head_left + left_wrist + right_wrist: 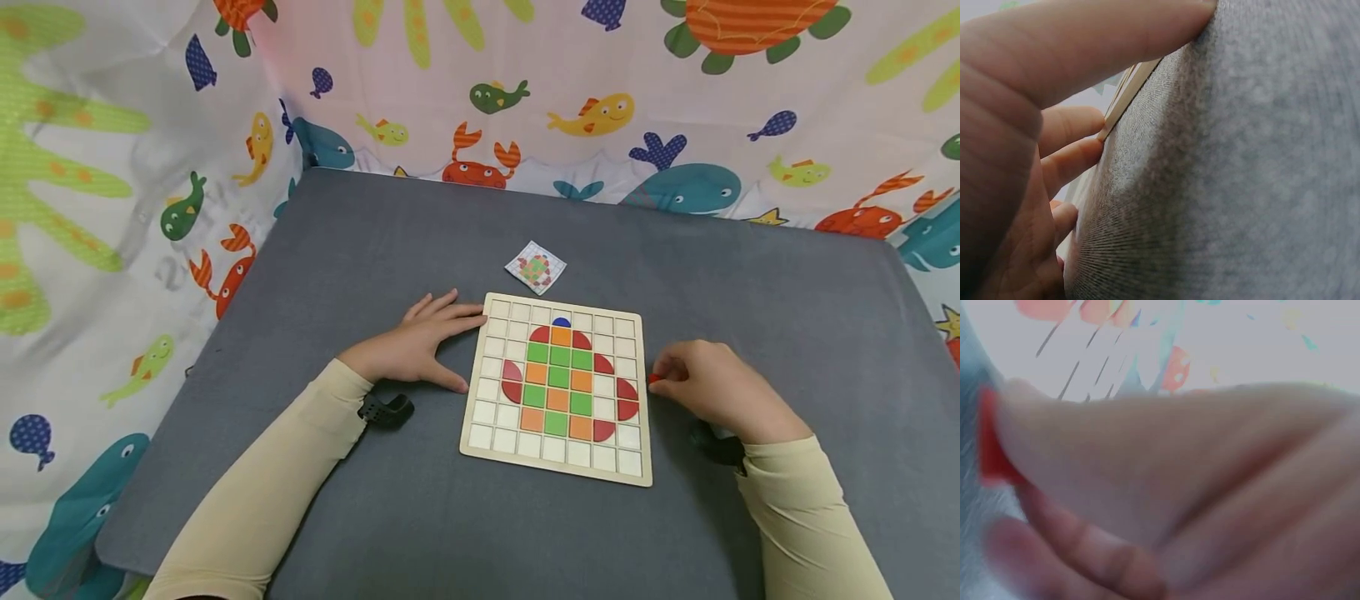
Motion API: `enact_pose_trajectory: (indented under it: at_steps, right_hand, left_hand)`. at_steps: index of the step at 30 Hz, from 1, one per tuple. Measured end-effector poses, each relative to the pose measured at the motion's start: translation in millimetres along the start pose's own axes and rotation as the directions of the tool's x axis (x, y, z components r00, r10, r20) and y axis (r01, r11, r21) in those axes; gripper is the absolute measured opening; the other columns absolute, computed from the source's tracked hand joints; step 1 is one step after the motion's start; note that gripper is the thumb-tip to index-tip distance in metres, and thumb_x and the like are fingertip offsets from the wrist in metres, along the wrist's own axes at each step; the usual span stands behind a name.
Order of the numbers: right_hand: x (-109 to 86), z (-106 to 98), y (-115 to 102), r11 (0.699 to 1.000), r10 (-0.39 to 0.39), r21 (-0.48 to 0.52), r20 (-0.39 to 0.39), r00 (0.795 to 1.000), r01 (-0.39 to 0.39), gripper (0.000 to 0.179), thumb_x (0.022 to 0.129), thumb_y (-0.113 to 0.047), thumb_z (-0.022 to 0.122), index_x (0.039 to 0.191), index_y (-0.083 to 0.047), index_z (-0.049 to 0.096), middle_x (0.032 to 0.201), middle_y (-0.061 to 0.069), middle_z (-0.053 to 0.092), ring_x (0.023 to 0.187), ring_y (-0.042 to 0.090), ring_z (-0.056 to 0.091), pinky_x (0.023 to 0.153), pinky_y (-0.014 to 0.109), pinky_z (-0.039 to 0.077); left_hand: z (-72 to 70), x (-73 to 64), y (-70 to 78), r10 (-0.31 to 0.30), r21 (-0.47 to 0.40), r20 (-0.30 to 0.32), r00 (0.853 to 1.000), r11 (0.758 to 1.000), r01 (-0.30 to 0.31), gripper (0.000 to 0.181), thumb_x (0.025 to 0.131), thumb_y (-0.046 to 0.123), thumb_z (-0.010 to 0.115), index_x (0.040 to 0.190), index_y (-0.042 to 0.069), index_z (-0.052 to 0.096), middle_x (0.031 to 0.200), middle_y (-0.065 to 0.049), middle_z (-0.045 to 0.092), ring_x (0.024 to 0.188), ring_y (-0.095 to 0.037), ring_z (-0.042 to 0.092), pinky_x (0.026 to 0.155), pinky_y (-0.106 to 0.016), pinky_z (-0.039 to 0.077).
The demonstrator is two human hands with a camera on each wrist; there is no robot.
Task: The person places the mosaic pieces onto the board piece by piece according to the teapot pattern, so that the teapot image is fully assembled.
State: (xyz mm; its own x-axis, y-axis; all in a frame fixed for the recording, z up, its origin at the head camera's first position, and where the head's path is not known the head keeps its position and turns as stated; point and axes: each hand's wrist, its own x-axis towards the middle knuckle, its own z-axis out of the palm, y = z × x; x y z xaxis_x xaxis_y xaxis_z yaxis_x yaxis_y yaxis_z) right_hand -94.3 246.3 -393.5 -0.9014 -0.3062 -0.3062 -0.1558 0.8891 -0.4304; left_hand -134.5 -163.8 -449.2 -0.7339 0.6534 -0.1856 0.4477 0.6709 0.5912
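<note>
A square wooden grid board (pixel 553 450) lies on the grey table, with green and orange squares, red quarter-circle pieces and a small blue piece set in its cells. My left hand (pixel 420 343) is spread at the board's left side, fingers extended. In the left wrist view, two fingertips touch the board's edge (pixel 1124 103). Just off the right side, my right hand (pixel 716 392) pinches a small red piece (pixel 992 440) between thumb and fingers. Its full shape is hidden by the fingers and blurred in the right wrist view.
A small printed card (pixel 536 267) with a coloured grid pattern lies just beyond the board's far edge. Behind and to the left of the grey table (pixel 390 233) hangs a white cloth (pixel 420 158) printed with sea animals.
</note>
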Motion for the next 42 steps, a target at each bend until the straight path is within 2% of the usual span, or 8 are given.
enact_pose_trajectory:
  at_steps: [5, 9, 12, 17, 22, 32, 37, 42]
  right_hand:
    - [5.1, 0, -22, 0.999, -0.042, 0.017, -0.102, 0.994, 0.044, 0.008, 0.092, -0.016, 0.082, 0.092, -0.011, 0.075, 0.079, 0.001, 0.067, 0.07, 0.018, 0.058, 0.06, 0.034, 0.048]
    - [14.2, 2, -43, 0.995, -0.086, 0.04, -0.089, 0.992, 0.09, 0.005, 0.094, -0.014, 0.079, 0.096, -0.01, 0.077, 0.083, 0.002, 0.068, 0.07, 0.018, 0.058, 0.06, 0.033, 0.049]
    - [23.3, 6, -59, 0.986, -0.155, 0.039, -0.086, 0.984, 0.159, 0.005, 0.095, -0.012, 0.077, 0.098, -0.008, 0.078, 0.087, 0.003, 0.069, 0.072, 0.018, 0.058, 0.062, 0.033, 0.049]
    - [40.7, 17, -82, 0.954, -0.298, 0.022, -0.07, 0.952, 0.3, 0.006, 0.097, -0.008, 0.074, 0.098, -0.008, 0.079, 0.09, 0.002, 0.07, 0.081, 0.018, 0.062, 0.072, 0.036, 0.053]
    - [56.1, 28, -100, 0.916, -0.396, 0.047, -0.045, 0.917, 0.398, 0.007, 0.098, -0.008, 0.073, 0.1, -0.009, 0.08, 0.093, 0.0, 0.072, 0.084, 0.017, 0.064, 0.077, 0.037, 0.055]
    - [79.0, 47, -127, 0.868, -0.495, 0.07, 0.023, 0.869, 0.492, 0.013, 0.099, -0.007, 0.071, 0.103, -0.011, 0.082, 0.097, 0.0, 0.07, 0.08, 0.013, 0.059, 0.072, 0.03, 0.052]
    - [83.3, 54, -137, 0.858, -0.514, 0.033, 0.061, 0.855, 0.513, 0.014, 0.099, -0.004, 0.07, 0.103, -0.01, 0.082, 0.098, 0.001, 0.07, 0.086, 0.015, 0.063, 0.079, 0.032, 0.055]
    - [84.1, 58, -141, 0.856, -0.516, 0.005, 0.07, 0.853, 0.517, 0.013, 0.099, -0.003, 0.071, 0.103, -0.008, 0.082, 0.099, 0.002, 0.07, 0.09, 0.017, 0.065, 0.085, 0.034, 0.056]
  left_hand:
    - [0.3, 0.3, -0.6, 0.001, -0.008, -0.004, 1.0, 1.0, -0.001, 0.107, 0.081, 0.049, 0.09, 0.167, 0.02, 0.035, 0.174, 0.003, 0.026, 0.164, -0.028, -0.001, 0.129, -0.055, -0.008]
    - [0.8, 0.6, -1.2, 0.005, -0.008, -0.006, 1.0, 1.0, -0.005, 0.107, 0.08, 0.049, 0.091, 0.166, 0.02, 0.035, 0.173, 0.003, 0.026, 0.164, -0.028, -0.001, 0.129, -0.055, -0.008]
    - [1.6, 1.0, -1.7, 0.008, -0.006, -0.007, 1.0, 1.0, -0.008, 0.107, 0.08, 0.05, 0.09, 0.167, 0.02, 0.035, 0.173, 0.004, 0.026, 0.164, -0.028, -0.001, 0.129, -0.054, -0.008]
    - [1.2, 0.6, -1.8, 0.018, -0.011, -0.01, 1.0, 1.0, -0.018, 0.106, 0.081, 0.051, 0.089, 0.167, 0.021, 0.034, 0.174, 0.005, 0.025, 0.164, -0.028, -0.002, 0.128, -0.055, -0.008]
    - [0.4, 1.1, -1.5, 0.024, -0.007, -0.008, 1.0, 1.0, -0.024, 0.106, 0.081, 0.052, 0.089, 0.166, 0.02, 0.035, 0.174, 0.004, 0.026, 0.164, -0.029, -0.001, 0.128, -0.056, -0.008]
    - [1.3, 0.5, -0.5, 0.023, -0.006, -0.01, 1.0, 1.0, -0.023, 0.103, 0.081, 0.049, 0.09, 0.165, 0.02, 0.038, 0.173, 0.002, 0.028, 0.164, -0.031, 0.001, 0.128, -0.058, -0.006]
    - [1.4, 0.2, -0.3, 0.029, -0.007, -0.013, 0.999, 1.0, -0.029, 0.103, 0.081, 0.049, 0.09, 0.165, 0.019, 0.038, 0.173, 0.002, 0.028, 0.164, -0.031, 0.001, 0.128, -0.058, -0.006]
    - [1.1, 0.3, -2.9, 0.03, 0.003, -0.013, 0.999, 1.0, -0.03, 0.103, 0.082, 0.049, 0.089, 0.165, 0.019, 0.038, 0.173, 0.002, 0.028, 0.164, -0.03, 0.001, 0.128, -0.057, -0.006]
